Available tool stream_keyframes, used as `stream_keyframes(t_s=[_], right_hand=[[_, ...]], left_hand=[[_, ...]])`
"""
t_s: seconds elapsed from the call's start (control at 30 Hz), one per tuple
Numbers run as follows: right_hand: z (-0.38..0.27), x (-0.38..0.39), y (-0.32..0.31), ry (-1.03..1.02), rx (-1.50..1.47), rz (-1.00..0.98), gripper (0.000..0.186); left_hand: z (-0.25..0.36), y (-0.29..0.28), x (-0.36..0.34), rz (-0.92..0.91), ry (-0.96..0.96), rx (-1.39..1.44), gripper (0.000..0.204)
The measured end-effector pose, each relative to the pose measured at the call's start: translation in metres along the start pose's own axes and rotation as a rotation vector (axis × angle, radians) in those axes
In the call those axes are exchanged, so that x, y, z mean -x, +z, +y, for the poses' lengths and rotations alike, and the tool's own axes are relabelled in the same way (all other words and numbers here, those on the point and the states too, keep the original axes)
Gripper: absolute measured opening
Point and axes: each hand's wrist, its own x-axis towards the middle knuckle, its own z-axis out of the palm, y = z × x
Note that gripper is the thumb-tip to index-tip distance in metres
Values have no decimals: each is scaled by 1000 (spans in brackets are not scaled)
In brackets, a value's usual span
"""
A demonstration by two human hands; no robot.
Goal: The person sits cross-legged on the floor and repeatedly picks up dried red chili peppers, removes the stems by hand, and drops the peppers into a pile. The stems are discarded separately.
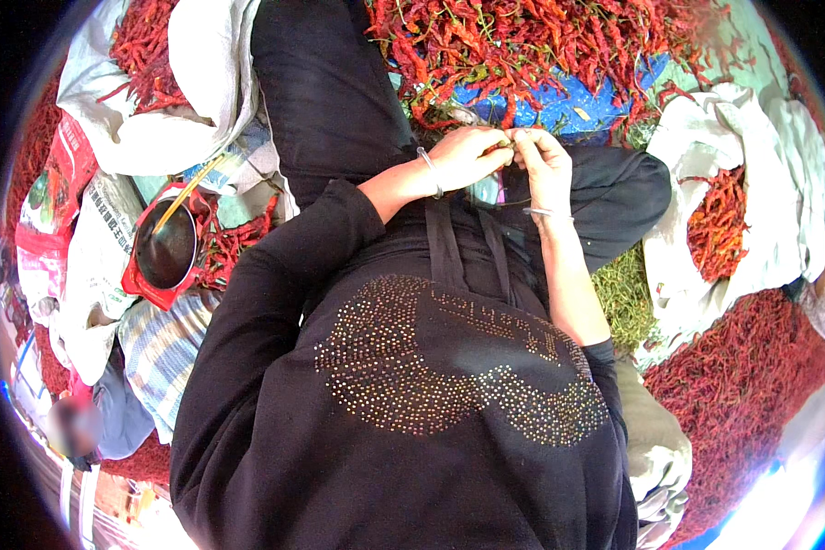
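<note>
My left hand point(472, 158) and my right hand point(543, 165) meet over my lap, fingertips close together. The left fingers are closed around a small yellow-green, stem-like piece point(504, 145). Thumb and forefinger of the right hand pinch right beside it; what they hold is too small to make out. Just beyond both hands lies a large pile of red dried chili peppers point(522, 55), some with green stems. It rests on a blue plastic sheet point(559, 112).
At left, a dark bowl point(167, 257) holds chopsticks point(188, 194). White sacks of chilies stand at upper left point(213, 55) and right point(779, 183). Green stems point(625, 298) lie beside my right knee. A broad chili heap point(742, 403) spreads at lower right.
</note>
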Motion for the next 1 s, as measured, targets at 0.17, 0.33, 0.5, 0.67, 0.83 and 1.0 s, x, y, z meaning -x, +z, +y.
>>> stream_keyframes(t_s=[0.17, 0.33, 0.5, 0.67, 0.83, 1.0], right_hand=[[-13, 1, 11, -646, 652, 80, 8], [-3, -3, 6, 70, -205, 139, 20], [32, -26, -29, 186, 284, -176, 14], [-16, -49, -29, -483, 887, -4, 16], [-22, -8, 1, 96, 80, -261, 20], [7, 2, -9, 119, -267, -345, 17]], left_hand=[[-6, -1, -2, 9, 13, -88, 19], [27, -7, 3, -125, 307, -146, 13], [51, 8, 7, -196, 402, 26, 6], [11, -32, -8, 78, -360, 987, 22], [6, -25, -7, 139, -377, 915, 29], [8, -21, -4, 162, -502, 1093, 33]])
